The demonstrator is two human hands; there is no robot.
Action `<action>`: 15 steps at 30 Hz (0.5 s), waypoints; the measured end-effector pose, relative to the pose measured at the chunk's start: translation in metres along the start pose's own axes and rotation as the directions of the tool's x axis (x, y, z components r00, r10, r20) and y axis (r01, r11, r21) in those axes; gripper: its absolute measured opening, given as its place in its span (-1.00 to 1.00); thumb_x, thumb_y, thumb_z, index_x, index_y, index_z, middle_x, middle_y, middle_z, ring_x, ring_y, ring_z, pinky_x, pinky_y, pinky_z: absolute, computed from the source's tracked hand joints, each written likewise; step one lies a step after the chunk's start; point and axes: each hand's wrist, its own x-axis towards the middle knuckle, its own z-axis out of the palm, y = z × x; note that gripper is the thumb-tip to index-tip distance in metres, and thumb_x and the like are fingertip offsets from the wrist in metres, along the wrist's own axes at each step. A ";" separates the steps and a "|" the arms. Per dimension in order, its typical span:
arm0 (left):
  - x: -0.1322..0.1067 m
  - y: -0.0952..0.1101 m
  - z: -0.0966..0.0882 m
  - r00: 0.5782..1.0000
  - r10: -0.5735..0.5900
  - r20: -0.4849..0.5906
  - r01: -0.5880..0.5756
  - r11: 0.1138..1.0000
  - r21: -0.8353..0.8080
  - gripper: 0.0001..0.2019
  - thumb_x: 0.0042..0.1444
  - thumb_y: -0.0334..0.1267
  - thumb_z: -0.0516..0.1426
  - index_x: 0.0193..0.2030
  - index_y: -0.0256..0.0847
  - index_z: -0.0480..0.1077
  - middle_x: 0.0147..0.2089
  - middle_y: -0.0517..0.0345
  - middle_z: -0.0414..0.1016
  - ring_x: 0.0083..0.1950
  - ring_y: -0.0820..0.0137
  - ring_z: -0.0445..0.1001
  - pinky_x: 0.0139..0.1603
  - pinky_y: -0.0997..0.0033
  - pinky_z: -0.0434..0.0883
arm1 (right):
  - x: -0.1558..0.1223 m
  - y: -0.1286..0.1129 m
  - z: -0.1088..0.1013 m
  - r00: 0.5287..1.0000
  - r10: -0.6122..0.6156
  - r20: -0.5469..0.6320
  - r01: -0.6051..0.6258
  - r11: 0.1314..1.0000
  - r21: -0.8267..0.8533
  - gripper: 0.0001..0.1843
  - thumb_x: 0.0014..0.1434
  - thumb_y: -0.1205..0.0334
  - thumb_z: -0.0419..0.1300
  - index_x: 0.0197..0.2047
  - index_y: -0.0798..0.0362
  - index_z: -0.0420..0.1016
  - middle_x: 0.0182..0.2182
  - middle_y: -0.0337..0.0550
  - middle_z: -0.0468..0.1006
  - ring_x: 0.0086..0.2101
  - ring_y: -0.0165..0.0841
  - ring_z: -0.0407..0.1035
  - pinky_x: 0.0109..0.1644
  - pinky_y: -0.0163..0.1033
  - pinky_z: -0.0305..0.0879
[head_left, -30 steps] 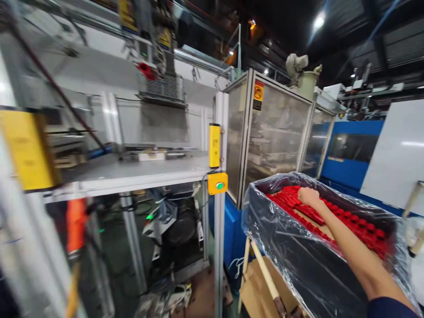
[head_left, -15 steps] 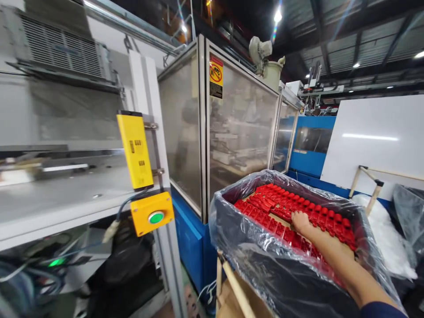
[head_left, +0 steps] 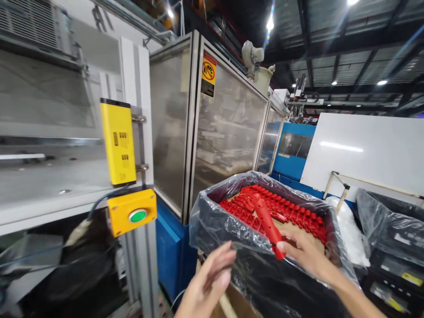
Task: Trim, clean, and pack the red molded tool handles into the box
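My right hand [head_left: 303, 254] is closed round the lower end of a long red plastic part [head_left: 266, 222], held tilted above the near rim of a box. The box [head_left: 228, 229] is lined with clear plastic film and holds several rows of similar red parts [head_left: 291, 211] on a cardboard sheet. My left hand [head_left: 207, 285] has come up at the bottom centre, fingers spread and holding nothing, just below and left of the red part, in front of the box's near wall.
A yellow sensor bar [head_left: 118, 141] and a yellow box with a green button [head_left: 132, 216] hang on a white post to the left. A glass-walled machine enclosure [head_left: 212, 132] stands behind the box. A white board [head_left: 364, 152] and another film-lined bin [head_left: 391, 234] sit at right.
My right hand has lifted one red part out of the rows and drawn it back toward me. My left hand has come into view. The view has swung right.
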 end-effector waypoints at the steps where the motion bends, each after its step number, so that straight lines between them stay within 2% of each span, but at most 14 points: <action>1: 0.013 0.008 0.009 0.997 0.050 0.051 -0.047 0.997 -0.053 -0.46 0.08 0.16 0.18 0.22 0.20 0.32 0.18 0.12 0.51 0.25 0.11 0.39 0.27 0.05 0.34 | -0.006 -0.016 0.008 1.000 -0.018 -0.017 0.020 0.996 0.087 -0.62 0.29 -0.07 0.06 -0.13 0.01 0.55 -0.28 -0.16 0.59 -0.24 -0.23 0.44 -0.16 -0.21 0.35; 2: 0.022 0.016 0.018 0.987 0.126 0.102 -0.109 0.981 -0.158 -0.40 0.10 0.12 0.19 0.28 0.12 0.25 0.24 0.05 0.45 0.28 0.12 0.35 0.32 0.07 0.28 | -0.011 -0.031 0.017 0.999 -0.030 -0.041 0.036 0.987 0.156 -0.64 0.28 -0.04 0.07 -0.11 0.00 0.55 -0.26 -0.15 0.59 -0.23 -0.23 0.44 -0.13 -0.20 0.35; 4: 0.034 0.033 0.030 0.966 0.241 0.098 -0.198 0.925 -0.324 -0.34 0.07 0.10 0.23 0.30 0.04 0.22 0.24 -0.01 0.45 0.26 0.14 0.38 0.30 0.11 0.30 | -0.015 -0.055 0.035 0.993 -0.059 -0.098 0.079 0.973 0.217 -0.68 0.28 0.02 0.08 -0.05 -0.02 0.53 -0.22 -0.15 0.58 -0.22 -0.25 0.44 -0.10 -0.20 0.35; 7: 0.035 0.052 0.028 0.956 0.292 -0.023 -0.276 0.874 -0.400 -0.39 0.05 0.02 0.28 0.22 -0.06 0.30 0.14 -0.03 0.52 0.17 0.18 0.46 0.22 0.21 0.37 | -0.009 -0.078 0.061 0.977 -0.104 -0.187 0.150 0.957 0.248 -0.73 0.23 0.13 0.13 -0.05 -0.04 0.53 -0.19 -0.15 0.58 -0.22 -0.27 0.45 -0.11 -0.24 0.38; 9: 0.029 0.062 0.013 0.950 0.284 -0.130 -0.313 0.868 -0.385 -0.44 0.04 -0.01 0.30 0.16 -0.11 0.37 0.02 0.01 0.58 0.07 0.21 0.51 0.09 0.30 0.45 | -0.001 -0.090 0.078 0.966 -0.120 -0.231 0.190 0.931 0.312 -0.71 0.18 0.20 0.17 -0.02 -0.06 0.54 -0.14 -0.15 0.58 -0.17 -0.27 0.47 -0.11 -0.25 0.40; 12: 0.016 0.076 -0.017 0.924 0.254 -0.285 -0.350 0.862 -0.365 -0.48 0.00 -0.03 0.33 0.10 -0.14 0.41 -0.16 0.10 0.60 -0.10 0.28 0.57 -0.11 0.42 0.50 | 0.013 -0.109 0.104 0.961 -0.151 -0.233 0.251 0.833 0.493 -0.58 0.12 0.23 0.24 0.08 -0.09 0.50 -0.04 -0.15 0.58 -0.12 -0.25 0.49 -0.09 -0.24 0.43; 15: -0.002 0.093 -0.046 0.879 0.249 -0.408 -0.394 0.860 -0.325 -0.48 -0.05 -0.03 0.36 0.05 -0.15 0.44 -0.20 0.11 0.61 -0.14 0.29 0.58 -0.15 0.43 0.50 | 0.024 -0.130 0.130 0.962 -0.183 -0.202 0.269 0.753 0.601 -0.45 -0.01 0.27 0.35 0.11 -0.06 0.48 -0.04 -0.12 0.60 -0.13 -0.20 0.51 -0.09 -0.21 0.45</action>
